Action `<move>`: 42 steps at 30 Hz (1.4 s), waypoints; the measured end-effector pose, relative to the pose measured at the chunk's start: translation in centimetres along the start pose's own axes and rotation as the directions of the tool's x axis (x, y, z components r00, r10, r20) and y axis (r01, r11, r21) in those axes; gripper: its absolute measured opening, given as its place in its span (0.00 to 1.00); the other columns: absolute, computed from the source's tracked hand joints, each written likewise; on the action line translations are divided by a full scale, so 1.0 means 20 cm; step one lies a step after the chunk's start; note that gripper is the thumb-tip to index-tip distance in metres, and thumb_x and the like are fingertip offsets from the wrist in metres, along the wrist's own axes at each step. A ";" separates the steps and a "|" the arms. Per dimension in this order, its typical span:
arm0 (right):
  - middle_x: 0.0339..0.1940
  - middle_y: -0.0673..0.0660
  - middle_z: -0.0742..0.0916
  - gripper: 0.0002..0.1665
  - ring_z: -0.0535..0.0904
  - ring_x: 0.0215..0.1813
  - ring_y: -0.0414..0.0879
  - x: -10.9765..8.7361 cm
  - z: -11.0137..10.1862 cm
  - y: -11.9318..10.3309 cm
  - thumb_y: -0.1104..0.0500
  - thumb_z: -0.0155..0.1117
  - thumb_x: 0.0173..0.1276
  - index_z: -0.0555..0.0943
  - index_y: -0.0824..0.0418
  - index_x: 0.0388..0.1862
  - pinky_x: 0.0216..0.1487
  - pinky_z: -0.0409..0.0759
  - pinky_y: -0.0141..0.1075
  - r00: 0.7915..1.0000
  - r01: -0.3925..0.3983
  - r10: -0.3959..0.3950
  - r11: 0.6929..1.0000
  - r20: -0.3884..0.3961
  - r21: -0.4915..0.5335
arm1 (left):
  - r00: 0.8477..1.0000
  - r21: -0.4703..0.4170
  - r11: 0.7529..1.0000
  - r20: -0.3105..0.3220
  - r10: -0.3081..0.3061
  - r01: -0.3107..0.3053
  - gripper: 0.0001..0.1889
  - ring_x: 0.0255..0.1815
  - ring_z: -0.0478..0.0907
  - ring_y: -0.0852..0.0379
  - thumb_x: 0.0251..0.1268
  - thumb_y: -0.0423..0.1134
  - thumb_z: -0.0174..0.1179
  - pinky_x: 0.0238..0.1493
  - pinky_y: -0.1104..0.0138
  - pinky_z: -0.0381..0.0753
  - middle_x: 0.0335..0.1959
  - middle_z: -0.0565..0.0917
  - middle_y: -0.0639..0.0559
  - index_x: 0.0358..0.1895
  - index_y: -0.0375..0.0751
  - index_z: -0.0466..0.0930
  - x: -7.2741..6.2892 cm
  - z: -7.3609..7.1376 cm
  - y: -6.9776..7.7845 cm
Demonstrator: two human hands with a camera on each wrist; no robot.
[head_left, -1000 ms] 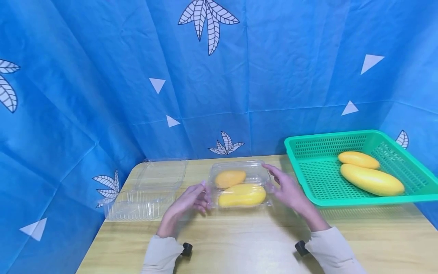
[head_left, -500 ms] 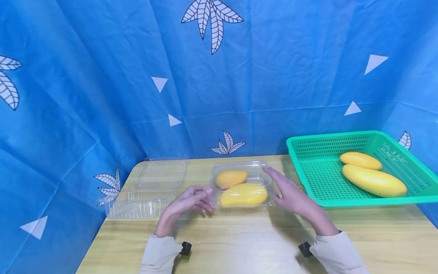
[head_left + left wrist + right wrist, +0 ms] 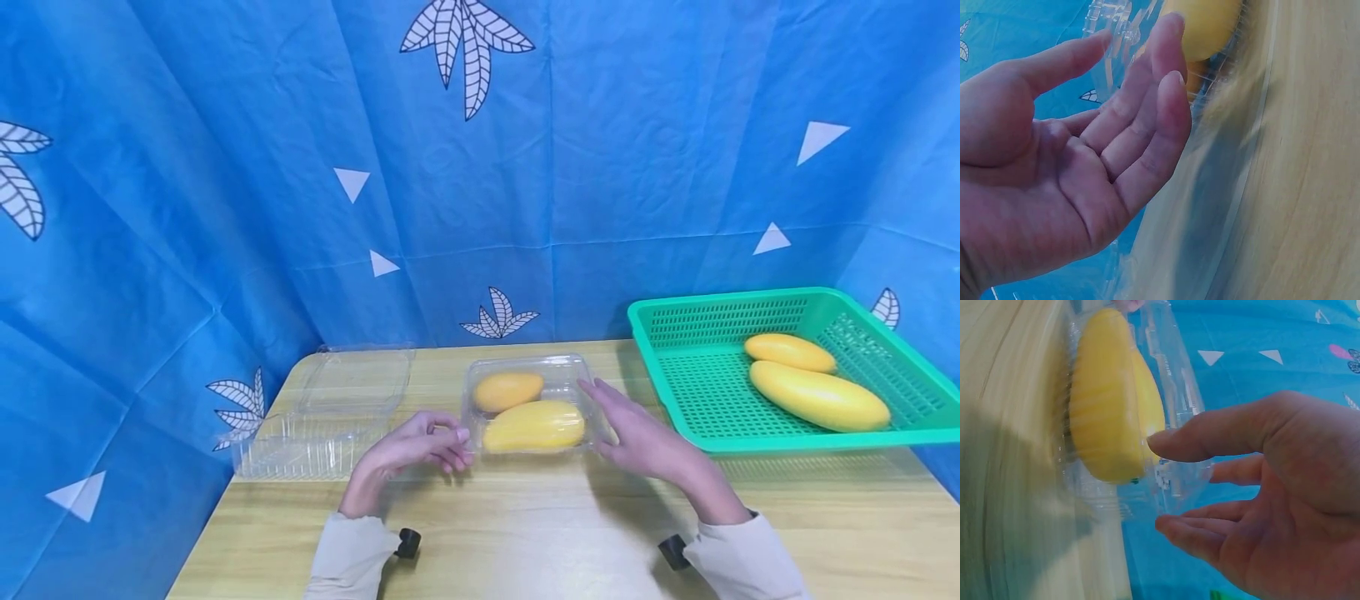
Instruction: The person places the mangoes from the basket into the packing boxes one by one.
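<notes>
Grips [image 3: 420, 446] [image 3: 641, 437] flank a clear box [image 3: 561, 368] on wood [image 3: 525, 525], blue curtain [image 3: 622, 167] behind.

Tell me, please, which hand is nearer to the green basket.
Right. The right hand is on the right of the fruit-filled box, toward the green basket; the left hand is on the box's left, farther from the basket.

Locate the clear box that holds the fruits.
In the head view, the filled clear box is near the middle, between the left hand and right hand, with the green basket to its right and the open clear box to its left.
</notes>
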State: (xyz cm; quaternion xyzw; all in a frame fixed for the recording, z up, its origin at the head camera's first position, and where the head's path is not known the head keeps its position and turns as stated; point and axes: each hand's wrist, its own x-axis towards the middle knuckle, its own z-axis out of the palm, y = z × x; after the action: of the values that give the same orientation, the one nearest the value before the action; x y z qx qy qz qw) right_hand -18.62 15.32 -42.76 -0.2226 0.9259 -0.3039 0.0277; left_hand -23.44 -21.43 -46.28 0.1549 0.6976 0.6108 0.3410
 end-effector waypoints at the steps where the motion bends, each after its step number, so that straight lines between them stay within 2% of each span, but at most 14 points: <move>1: 0.78 0.76 0.60 0.50 0.58 0.76 0.74 0.00 0.00 0.00 0.68 0.69 0.64 0.56 0.67 0.81 0.70 0.60 0.66 1.000 0.000 0.000 1.000 0.005 -0.007 | 1.000 -0.001 1.000 0.003 0.001 -0.001 0.20 0.38 0.86 0.50 0.77 0.36 0.57 0.44 0.60 0.86 0.43 0.85 0.28 0.57 0.18 0.72 0.00 0.00 0.00; 4: 0.78 0.76 0.61 0.47 0.60 0.75 0.75 -0.01 -0.01 -0.02 0.66 0.69 0.65 0.59 0.67 0.80 0.67 0.63 0.68 1.000 -0.002 0.002 1.000 -0.010 -0.023 | 1.000 0.001 1.000 0.007 -0.002 0.002 0.18 0.37 0.85 0.52 0.77 0.36 0.57 0.43 0.61 0.86 0.44 0.83 0.25 0.55 0.20 0.74 0.00 0.00 -0.01; 8: 0.76 0.74 0.67 0.39 0.67 0.71 0.74 0.00 0.00 -0.04 0.66 0.69 0.65 0.68 0.67 0.75 0.63 0.70 0.68 0.988 0.044 -0.045 0.999 -0.150 -0.009 | 1.000 -0.003 1.000 0.000 -0.014 0.014 0.16 0.37 0.85 0.51 0.75 0.36 0.59 0.42 0.62 0.86 0.43 0.84 0.26 0.54 0.22 0.76 0.00 -0.01 0.00; 11: 0.66 0.68 0.79 0.30 0.78 0.63 0.66 0.02 0.02 -0.06 0.67 0.70 0.65 0.75 0.66 0.67 0.58 0.79 0.59 0.956 0.100 -0.084 0.994 -0.280 0.044 | 1.000 -0.001 1.000 0.002 -0.021 0.021 0.18 0.37 0.85 0.50 0.76 0.37 0.59 0.42 0.62 0.85 0.41 0.86 0.31 0.55 0.21 0.75 -0.01 -0.01 0.01; 14: 0.51 0.60 0.86 0.20 0.85 0.51 0.55 0.04 0.05 -0.10 0.68 0.70 0.66 0.80 0.66 0.56 0.51 0.84 0.47 0.944 0.113 -0.051 0.978 -0.325 0.177 | 1.000 0.008 1.000 0.022 -0.021 0.021 0.19 0.37 0.84 0.51 0.77 0.37 0.57 0.42 0.62 0.85 0.39 0.86 0.37 0.55 0.19 0.74 0.00 -0.02 0.00; 16: 0.45 0.57 0.88 0.14 0.86 0.45 0.51 0.04 0.07 -0.13 0.68 0.69 0.67 0.82 0.64 0.51 0.46 0.85 0.42 0.953 0.080 0.012 0.953 -0.301 0.292 | 0.999 0.011 1.000 0.041 -0.021 0.020 0.20 0.37 0.84 0.51 0.78 0.38 0.56 0.42 0.63 0.85 0.39 0.86 0.39 0.55 0.18 0.73 0.00 -0.02 0.00; 19: 0.40 0.58 0.88 0.10 0.86 0.41 0.50 0.04 0.10 -0.16 0.65 0.68 0.70 0.82 0.65 0.48 0.43 0.85 0.37 0.974 0.036 0.066 0.898 -0.215 0.439 | 0.998 0.008 1.000 0.053 -0.019 0.019 0.20 0.37 0.84 0.52 0.78 0.37 0.56 0.41 0.64 0.85 0.38 0.86 0.40 0.54 0.16 0.73 0.00 -0.03 -0.01; 21: 0.39 0.59 0.88 0.11 0.86 0.41 0.51 0.04 0.13 -0.17 0.63 0.67 0.71 0.82 0.67 0.49 0.43 0.85 0.36 0.987 0.014 0.069 0.863 -0.145 0.505 | 0.998 0.004 1.000 0.052 -0.021 0.021 0.20 0.36 0.83 0.52 0.77 0.37 0.56 0.40 0.64 0.84 0.38 0.86 0.40 0.54 0.16 0.72 0.01 -0.03 -0.01; 24: 0.40 0.59 0.88 0.15 0.87 0.42 0.51 0.04 0.18 -0.18 0.59 0.65 0.74 0.82 0.70 0.50 0.46 0.84 0.35 0.998 -0.024 0.052 0.831 -0.036 0.556 | 0.999 0.003 1.000 0.046 -0.022 0.022 0.19 0.36 0.82 0.52 0.77 0.36 0.57 0.39 0.65 0.84 0.38 0.86 0.40 0.53 0.17 0.73 0.01 -0.02 -0.01; 27: 0.39 0.59 0.89 0.16 0.87 0.43 0.52 0.04 0.24 -0.20 0.58 0.64 0.75 0.83 0.71 0.50 0.46 0.85 0.36 0.998 -0.058 0.034 0.803 0.052 0.594 | 0.999 0.006 0.999 0.034 -0.032 0.032 0.17 0.35 0.82 0.53 0.76 0.36 0.57 0.38 0.65 0.84 0.37 0.85 0.41 0.51 0.19 0.75 0.01 -0.02 -0.01; 30: 0.40 0.61 0.89 0.16 0.87 0.43 0.55 0.04 0.30 -0.23 0.60 0.62 0.75 0.83 0.73 0.51 0.46 0.85 0.37 0.994 -0.079 0.015 0.760 0.104 0.645 | 0.999 0.004 0.999 0.025 -0.041 0.041 0.15 0.35 0.81 0.53 0.76 0.36 0.58 0.38 0.65 0.83 0.37 0.85 0.41 0.50 0.21 0.76 0.01 -0.01 -0.01; 35: 0.44 0.66 0.89 0.18 0.87 0.45 0.59 0.04 0.43 -0.26 0.62 0.61 0.75 0.80 0.75 0.55 0.48 0.85 0.41 0.983 -0.153 0.015 0.617 0.183 0.772 | 0.999 0.002 0.999 0.019 -0.051 0.051 0.16 0.34 0.81 0.53 0.75 0.37 0.58 0.38 0.65 0.83 0.36 0.84 0.43 0.50 0.22 0.76 0.00 -0.01 -0.02; 39: 0.46 0.68 0.88 0.21 0.87 0.45 0.57 0.06 0.53 -0.28 0.61 0.60 0.76 0.78 0.76 0.58 0.47 0.86 0.45 0.970 -0.229 0.042 0.479 0.239 0.847 | 0.999 -0.002 0.999 0.028 -0.043 0.043 0.16 0.35 0.80 0.53 0.76 0.37 0.57 0.38 0.66 0.82 0.36 0.84 0.44 0.50 0.22 0.76 0.00 -0.01 -0.02; 42: 0.46 0.68 0.87 0.24 0.87 0.43 0.52 0.08 0.59 -0.29 0.60 0.61 0.76 0.76 0.78 0.60 0.49 0.85 0.44 0.963 -0.269 0.070 0.347 0.261 0.899 | 0.999 -0.005 0.999 0.039 -0.032 0.032 0.16 0.35 0.79 0.53 0.77 0.37 0.56 0.37 0.67 0.81 0.36 0.84 0.44 0.50 0.22 0.75 -0.01 -0.01 -0.02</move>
State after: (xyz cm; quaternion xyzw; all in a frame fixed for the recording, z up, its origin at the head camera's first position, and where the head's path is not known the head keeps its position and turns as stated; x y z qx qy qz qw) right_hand -15.55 4.01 -48.96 -0.0966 0.6053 -0.7457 0.2611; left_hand -23.44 -21.82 -46.60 0.1546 0.6914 0.6043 0.3645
